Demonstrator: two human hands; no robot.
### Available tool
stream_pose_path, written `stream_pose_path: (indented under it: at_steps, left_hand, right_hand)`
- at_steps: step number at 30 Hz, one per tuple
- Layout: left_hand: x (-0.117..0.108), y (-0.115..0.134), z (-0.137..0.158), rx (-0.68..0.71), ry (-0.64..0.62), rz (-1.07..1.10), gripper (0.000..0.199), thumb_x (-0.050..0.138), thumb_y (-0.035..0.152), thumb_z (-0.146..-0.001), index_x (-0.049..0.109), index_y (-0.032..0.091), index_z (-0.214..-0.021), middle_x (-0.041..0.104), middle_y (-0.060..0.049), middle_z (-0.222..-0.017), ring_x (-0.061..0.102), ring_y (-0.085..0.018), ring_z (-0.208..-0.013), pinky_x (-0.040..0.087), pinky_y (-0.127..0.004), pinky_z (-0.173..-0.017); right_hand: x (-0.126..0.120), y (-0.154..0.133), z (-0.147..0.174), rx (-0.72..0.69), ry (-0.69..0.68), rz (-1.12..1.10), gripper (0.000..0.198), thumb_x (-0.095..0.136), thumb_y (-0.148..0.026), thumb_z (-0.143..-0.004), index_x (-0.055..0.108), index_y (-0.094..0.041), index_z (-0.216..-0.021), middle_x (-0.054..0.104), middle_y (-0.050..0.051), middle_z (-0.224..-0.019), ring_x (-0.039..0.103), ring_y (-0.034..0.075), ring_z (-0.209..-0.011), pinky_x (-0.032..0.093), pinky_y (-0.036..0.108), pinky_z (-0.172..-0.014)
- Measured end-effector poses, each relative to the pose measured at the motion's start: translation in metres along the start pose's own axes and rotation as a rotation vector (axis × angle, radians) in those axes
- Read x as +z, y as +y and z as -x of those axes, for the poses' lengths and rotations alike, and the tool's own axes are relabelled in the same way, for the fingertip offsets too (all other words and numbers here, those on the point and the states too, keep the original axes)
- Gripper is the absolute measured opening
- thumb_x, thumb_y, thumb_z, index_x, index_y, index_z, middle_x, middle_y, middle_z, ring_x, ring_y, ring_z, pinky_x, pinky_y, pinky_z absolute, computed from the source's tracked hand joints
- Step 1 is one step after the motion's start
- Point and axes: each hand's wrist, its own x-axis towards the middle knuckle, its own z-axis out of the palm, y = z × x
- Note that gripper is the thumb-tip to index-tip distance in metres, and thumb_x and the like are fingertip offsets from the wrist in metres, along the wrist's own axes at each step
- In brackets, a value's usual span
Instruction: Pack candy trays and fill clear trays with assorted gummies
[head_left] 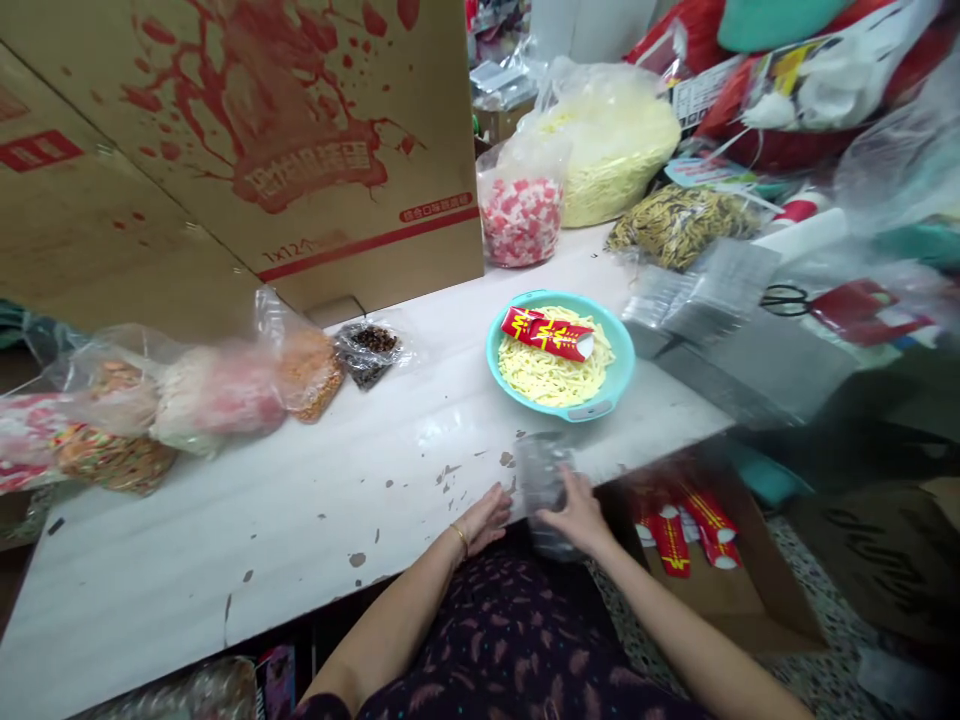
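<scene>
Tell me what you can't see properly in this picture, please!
All in the head view:
- The grey plastic by the right hand: smeared by blur, so I can't tell its shape or whether it is gripped.
- The bottom of the bowl: hidden under pale shreds.
- Part of the cardboard box below: covered by the table.
- The farthest-left bag: cut off by the picture's left edge.

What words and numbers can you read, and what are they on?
"1x12": the big cardboard box. Its Chinese characters are too blurred for me.
"W", or upside-down "M": the red packets.
Too blurred: writing on the brown cardboard and red-and-white bag.
</scene>
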Motion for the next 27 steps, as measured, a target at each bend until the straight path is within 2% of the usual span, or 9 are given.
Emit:
stream_pose_path:
  at_steps: [3, 6, 8, 12, 15, 17, 19, 24, 27]
  left_hand:
    - [-0.017, 0.015, 0.005, 0.060, -0.075, 0.181, 0.065, 0.049, 0.062, -0.067, 0.051, 0.017, -0.113, 0.062, -0.014, -0.103, 0.059, -0.025, -0.092, 0.044, -0.042, -0.080]
    - [-0.061, 0.034, 0.026, 0.131, 0.026, 0.239, 0.061, 0.056, 0.057, -0.064, 0.055, 0.013, -0.107, 0.065, -0.014, -0.092, 0.062, -0.026, -0.082, 0.046, -0.042, -0.077]
    - [-0.096, 0.046, 0.043, 0.156, 0.070, 0.245, 0.057, 0.061, 0.049, -0.062, 0.056, 0.012, -0.104, 0.066, -0.013, -0.086, 0.063, -0.026, -0.078, 0.047, -0.042, -0.075]
    - [-0.151, 0.063, 0.077, 0.218, 0.073, 0.254, 0.050, 0.064, 0.037, -0.059, 0.058, 0.011, -0.101, 0.067, -0.012, -0.083, 0.064, -0.026, -0.077, 0.048, -0.041, -0.073]
    - [-0.177, 0.068, 0.092, 0.269, 0.107, 0.256, 0.046, 0.064, 0.035, -0.059, 0.059, 0.011, -0.098, 0.068, -0.011, -0.083, 0.063, -0.026, -0.078, 0.049, -0.040, -0.074]
    - [-0.189, 0.068, 0.097, 0.253, 0.094, 0.269, 0.044, 0.064, 0.036, -0.059, 0.061, 0.011, -0.094, 0.068, -0.011, -0.083, 0.063, -0.027, -0.080, 0.048, -0.040, -0.076]
    - [-0.196, 0.066, 0.099, 0.235, 0.066, 0.290, 0.044, 0.064, 0.038, -0.059, 0.061, 0.010, -0.094, 0.068, -0.012, -0.083, 0.063, -0.027, -0.081, 0.048, -0.040, -0.078]
    - [-0.196, 0.062, 0.095, 0.300, 0.052, 0.351, 0.058, 0.071, 0.039, -0.056, 0.055, 0.013, -0.105, 0.067, -0.011, -0.087, 0.063, -0.024, -0.076, 0.048, -0.039, -0.075]
    - [-0.182, 0.060, 0.087, 0.361, 0.086, 0.367, 0.061, 0.074, 0.029, -0.053, 0.053, 0.013, -0.108, 0.066, -0.008, -0.083, 0.062, -0.020, -0.067, 0.048, -0.035, -0.069]
  right_hand:
    - [0.044, -0.062, 0.000, -0.160, -0.203, -0.296, 0.093, 0.066, -0.041, -0.054, 0.022, -0.028, -0.136, 0.023, 0.009, -0.138, 0.022, 0.028, -0.128, 0.025, 0.041, -0.100]
    - [0.076, -0.115, 0.000, -0.225, -0.406, -0.587, 0.088, 0.063, -0.040, -0.060, 0.023, -0.022, -0.136, 0.029, 0.009, -0.137, 0.026, 0.022, -0.126, 0.024, 0.035, -0.101]
    - [0.094, -0.144, 0.005, -0.252, -0.460, -0.674, 0.088, 0.065, -0.039, -0.060, 0.025, -0.020, -0.136, 0.029, 0.010, -0.137, 0.028, 0.022, -0.126, 0.024, 0.034, -0.102]
    - [0.124, -0.191, 0.020, -0.351, -0.376, -0.736, 0.073, 0.066, -0.042, -0.061, 0.040, -0.025, -0.127, 0.034, 0.006, -0.135, 0.029, 0.022, -0.125, 0.025, 0.036, -0.101]
    - [0.140, -0.218, 0.029, -0.436, -0.237, -0.811, 0.047, 0.066, -0.043, -0.062, 0.058, -0.025, -0.104, 0.041, 0.004, -0.130, 0.033, 0.021, -0.122, 0.026, 0.036, -0.100]
    - [0.147, -0.230, 0.032, -0.431, -0.203, -0.879, 0.032, 0.066, -0.044, -0.062, 0.063, -0.021, -0.084, 0.048, 0.005, -0.122, 0.040, 0.020, -0.117, 0.026, 0.034, -0.099]
    - [0.151, -0.236, 0.033, -0.372, -0.228, -0.952, 0.027, 0.067, -0.043, -0.060, 0.063, -0.019, -0.071, 0.053, 0.006, -0.116, 0.044, 0.021, -0.113, 0.026, 0.034, -0.098]
    - [0.149, -0.233, 0.026, -0.233, -0.398, -1.057, 0.027, 0.072, -0.039, -0.054, 0.064, -0.018, -0.068, 0.049, 0.007, -0.121, 0.041, 0.023, -0.115, 0.029, 0.035, -0.095]
    - [0.139, -0.227, 0.017, -0.256, -0.436, -0.945, 0.024, 0.071, -0.036, -0.054, 0.063, -0.017, -0.067, 0.049, 0.008, -0.123, 0.042, 0.024, -0.114, 0.028, 0.034, -0.095]
